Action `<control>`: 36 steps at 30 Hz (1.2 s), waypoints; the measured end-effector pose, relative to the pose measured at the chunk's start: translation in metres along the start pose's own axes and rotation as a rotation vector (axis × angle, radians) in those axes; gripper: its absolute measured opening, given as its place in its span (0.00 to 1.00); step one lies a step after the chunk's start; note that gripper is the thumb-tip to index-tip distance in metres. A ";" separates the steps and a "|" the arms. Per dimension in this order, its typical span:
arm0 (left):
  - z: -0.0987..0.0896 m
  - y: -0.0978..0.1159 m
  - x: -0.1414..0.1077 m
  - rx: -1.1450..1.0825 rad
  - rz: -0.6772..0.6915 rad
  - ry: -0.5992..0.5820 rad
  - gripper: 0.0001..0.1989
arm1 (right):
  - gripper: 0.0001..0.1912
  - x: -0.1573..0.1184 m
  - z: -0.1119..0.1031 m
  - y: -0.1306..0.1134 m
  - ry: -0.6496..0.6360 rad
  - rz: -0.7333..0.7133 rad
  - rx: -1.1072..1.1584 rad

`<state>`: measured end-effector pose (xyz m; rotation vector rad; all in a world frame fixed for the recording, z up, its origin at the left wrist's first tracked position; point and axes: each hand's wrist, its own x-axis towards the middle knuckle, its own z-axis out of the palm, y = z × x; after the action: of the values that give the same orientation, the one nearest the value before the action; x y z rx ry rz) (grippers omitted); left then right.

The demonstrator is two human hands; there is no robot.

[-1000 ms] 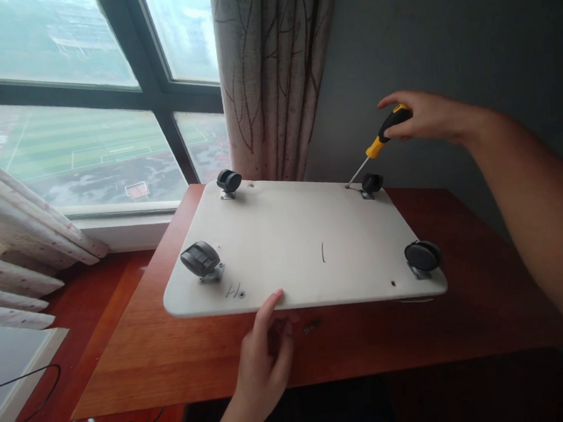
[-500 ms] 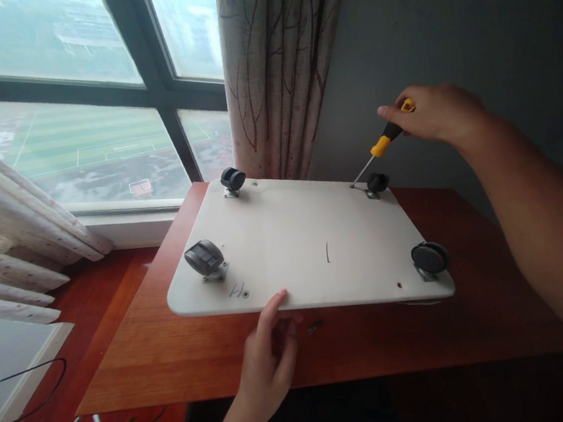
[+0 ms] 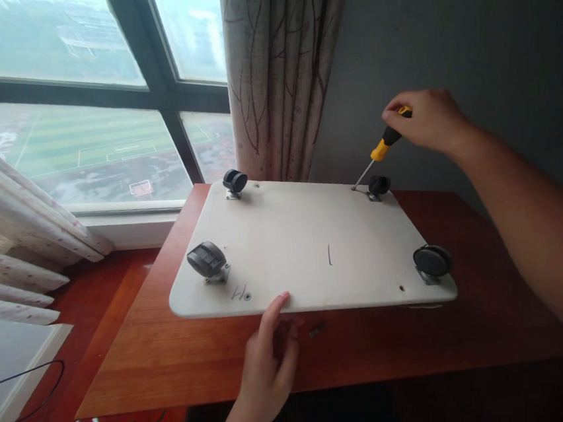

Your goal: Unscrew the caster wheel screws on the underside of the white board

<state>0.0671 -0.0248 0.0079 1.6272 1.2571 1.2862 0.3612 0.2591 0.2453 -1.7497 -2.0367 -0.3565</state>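
A white board point(image 3: 294, 243) with rounded corners lies on a wooden table, with black casters on metal plates at its corners. My right hand point(image 3: 424, 114) is closed round the top of a yellow-and-black screwdriver point(image 3: 383, 145). The tool leans, its tip in a screw hole near the board's far edge, close to the far-right caster point(image 3: 379, 186). My left hand point(image 3: 270, 355) grips the board's near edge: its index finger lies on top, and the other fingers curl below the edge, partly hidden.
The near-left caster point(image 3: 207, 260), far-left caster point(image 3: 235, 181) and near-right caster point(image 3: 432, 261) stick up from the board. Small metal pieces point(image 3: 317, 329) lie on the table point(image 3: 176, 360) before it. A window, curtains point(image 3: 278, 72) and a grey wall stand behind.
My right thumb and fingers have shifted and drawn closer round the screwdriver's handle. The screwdriver's tip stays at the same hole, and my left hand keeps its place on the board's edge.
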 end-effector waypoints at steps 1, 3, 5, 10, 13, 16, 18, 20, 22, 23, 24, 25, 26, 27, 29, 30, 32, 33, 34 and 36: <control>0.000 0.000 0.000 0.001 0.005 -0.001 0.25 | 0.12 0.000 0.001 0.000 -0.016 -0.018 0.056; 0.000 0.001 0.000 0.001 0.011 -0.002 0.24 | 0.18 0.000 0.002 0.000 -0.052 -0.016 0.120; 0.000 0.001 0.000 0.004 0.010 0.000 0.24 | 0.22 0.001 0.000 0.001 -0.060 0.043 0.022; 0.001 -0.001 -0.002 0.008 0.003 0.003 0.25 | 0.28 -0.003 -0.010 -0.005 -0.033 0.168 -0.335; 0.001 -0.002 -0.001 0.005 0.002 0.001 0.25 | 0.27 -0.004 -0.012 -0.004 -0.027 0.150 -0.290; 0.000 -0.001 -0.001 0.003 0.004 -0.002 0.26 | 0.18 -0.001 -0.011 0.006 -0.049 0.068 -0.124; 0.000 0.000 -0.001 0.001 0.005 0.000 0.26 | 0.20 0.002 -0.008 0.014 -0.073 0.019 0.079; 0.000 0.001 0.000 0.000 0.004 0.001 0.26 | 0.20 0.002 -0.003 0.019 -0.072 0.006 0.281; 0.000 0.002 0.000 0.000 0.001 0.004 0.26 | 0.14 0.001 0.004 0.018 -0.010 0.012 0.341; 0.000 0.002 0.000 -0.001 0.000 0.005 0.25 | 0.13 0.000 0.007 0.016 0.043 0.015 0.317; 0.000 0.002 0.000 -0.005 0.000 0.005 0.25 | 0.14 -0.002 0.011 0.013 0.097 0.014 0.285; 0.000 0.002 0.000 -0.009 -0.002 0.008 0.25 | 0.15 -0.003 0.015 0.010 0.140 0.011 0.268; 0.000 0.002 0.000 -0.016 -0.001 0.007 0.24 | 0.14 -0.004 0.018 0.008 0.162 0.005 0.278; 0.000 0.002 0.000 -0.021 0.000 0.007 0.24 | 0.13 -0.004 0.021 0.007 0.168 0.001 0.312; 0.000 0.001 -0.001 -0.026 -0.003 0.006 0.24 | 0.18 -0.004 0.023 0.006 0.142 -0.010 0.394; 0.000 0.000 -0.001 -0.027 -0.007 0.007 0.24 | 0.24 -0.004 0.021 0.006 0.120 -0.010 0.402; 0.000 -0.001 -0.002 -0.029 -0.018 0.008 0.24 | 0.31 -0.003 0.014 0.006 0.080 0.021 0.283; 0.001 -0.002 -0.003 -0.029 -0.026 0.008 0.24 | 0.30 -0.003 0.009 0.006 0.059 0.058 0.160; 0.001 -0.002 -0.003 -0.029 -0.032 0.005 0.24 | 0.27 -0.003 0.002 0.004 0.028 0.103 0.017; 0.001 -0.003 -0.004 -0.030 -0.039 -0.001 0.24 | 0.26 -0.004 -0.012 0.002 -0.040 0.183 -0.228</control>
<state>0.0671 -0.0275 0.0039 1.5749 1.2567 1.2740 0.3651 0.2509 0.2535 -2.0766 -1.9047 -0.5163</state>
